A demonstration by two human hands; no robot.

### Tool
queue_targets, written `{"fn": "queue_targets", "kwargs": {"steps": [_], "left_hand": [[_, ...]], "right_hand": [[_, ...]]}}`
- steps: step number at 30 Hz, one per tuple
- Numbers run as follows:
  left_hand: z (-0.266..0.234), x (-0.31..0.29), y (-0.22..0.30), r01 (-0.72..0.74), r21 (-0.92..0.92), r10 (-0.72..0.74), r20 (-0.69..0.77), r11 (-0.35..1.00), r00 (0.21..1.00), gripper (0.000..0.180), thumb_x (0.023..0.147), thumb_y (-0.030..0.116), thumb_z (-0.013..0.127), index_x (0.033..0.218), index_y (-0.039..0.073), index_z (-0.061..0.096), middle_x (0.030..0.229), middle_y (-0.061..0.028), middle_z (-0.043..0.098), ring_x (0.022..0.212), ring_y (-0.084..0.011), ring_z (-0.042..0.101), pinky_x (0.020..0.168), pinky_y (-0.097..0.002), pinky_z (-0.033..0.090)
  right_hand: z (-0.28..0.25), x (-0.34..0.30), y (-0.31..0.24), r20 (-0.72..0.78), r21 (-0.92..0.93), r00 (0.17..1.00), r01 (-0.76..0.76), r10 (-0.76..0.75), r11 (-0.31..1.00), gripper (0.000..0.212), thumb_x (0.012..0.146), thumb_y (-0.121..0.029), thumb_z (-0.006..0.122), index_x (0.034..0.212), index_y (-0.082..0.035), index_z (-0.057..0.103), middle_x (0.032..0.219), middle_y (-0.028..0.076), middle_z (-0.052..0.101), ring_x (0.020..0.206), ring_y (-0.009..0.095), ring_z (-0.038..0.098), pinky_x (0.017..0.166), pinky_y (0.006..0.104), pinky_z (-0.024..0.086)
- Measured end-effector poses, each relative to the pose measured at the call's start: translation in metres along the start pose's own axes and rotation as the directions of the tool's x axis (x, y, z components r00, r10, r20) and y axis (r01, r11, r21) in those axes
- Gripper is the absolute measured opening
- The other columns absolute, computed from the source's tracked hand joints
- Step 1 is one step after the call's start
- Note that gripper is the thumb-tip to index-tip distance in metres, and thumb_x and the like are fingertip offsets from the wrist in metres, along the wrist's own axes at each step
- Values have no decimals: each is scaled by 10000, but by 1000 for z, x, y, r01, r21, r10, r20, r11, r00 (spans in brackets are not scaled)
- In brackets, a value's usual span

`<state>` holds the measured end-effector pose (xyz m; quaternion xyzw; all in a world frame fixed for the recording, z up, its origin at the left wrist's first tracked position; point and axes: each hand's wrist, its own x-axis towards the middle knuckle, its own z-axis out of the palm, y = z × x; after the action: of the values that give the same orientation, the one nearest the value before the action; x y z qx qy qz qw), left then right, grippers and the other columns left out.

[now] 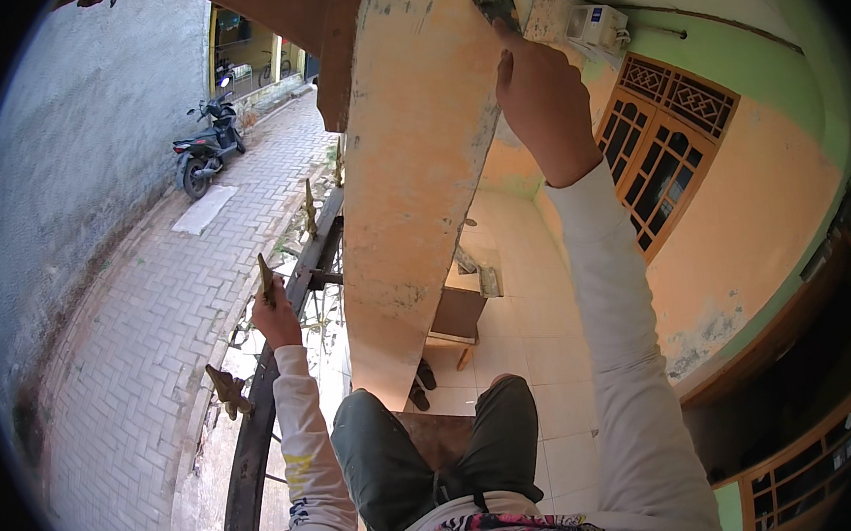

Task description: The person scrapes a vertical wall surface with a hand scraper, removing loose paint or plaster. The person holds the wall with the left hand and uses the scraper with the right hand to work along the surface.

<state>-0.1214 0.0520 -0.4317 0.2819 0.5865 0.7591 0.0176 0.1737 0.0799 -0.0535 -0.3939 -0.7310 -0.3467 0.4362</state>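
Note:
My right hand is raised high and closed around a scraper with a wide dark blade; its handle is mostly hidden in the fist. The blade lies against the upper part of an orange-painted pillar, near where the paint turns green. Scuffs and worn patches mark the pillar's surface. Down on the left, my left hand is wrapped round a gold-coloured spear-shaped finial on top of a dark metal fence. Both my arms are in pale long sleeves.
More pointed finials stick up along the fence. Beyond it runs a paved alley with a parked motor scooter. Far below on the tiled floor are a small wooden table and dark sandals. A wooden window is at right.

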Motion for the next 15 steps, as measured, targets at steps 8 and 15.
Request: {"fn": "queue_targets", "kwargs": {"steps": [8, 15], "left_hand": [[-5, 1, 5, 23, 7, -23, 35, 1000, 999, 322, 980, 283, 657, 902, -26, 705, 602, -21, 557, 535, -106, 484, 507, -302, 376], [-6, -2, 6, 41, 49, -43, 45, 998, 998, 345, 974, 315, 656, 914, -18, 729, 600, -12, 579, 547, -95, 512, 529, -297, 395]], "right_hand": [[0, 2, -8, -6, -4, 1000, -15, 14, 1000, 382, 961, -139, 525, 1330, -83, 608, 877, 199, 698, 782, 374, 701, 666, 459, 585], [0, 0, -11, -5, 0, 1000, -13, 13, 1000, 368, 981, -151, 509, 1326, -83, 616, 912, 209, 710, 814, 382, 700, 720, 476, 587]]}}
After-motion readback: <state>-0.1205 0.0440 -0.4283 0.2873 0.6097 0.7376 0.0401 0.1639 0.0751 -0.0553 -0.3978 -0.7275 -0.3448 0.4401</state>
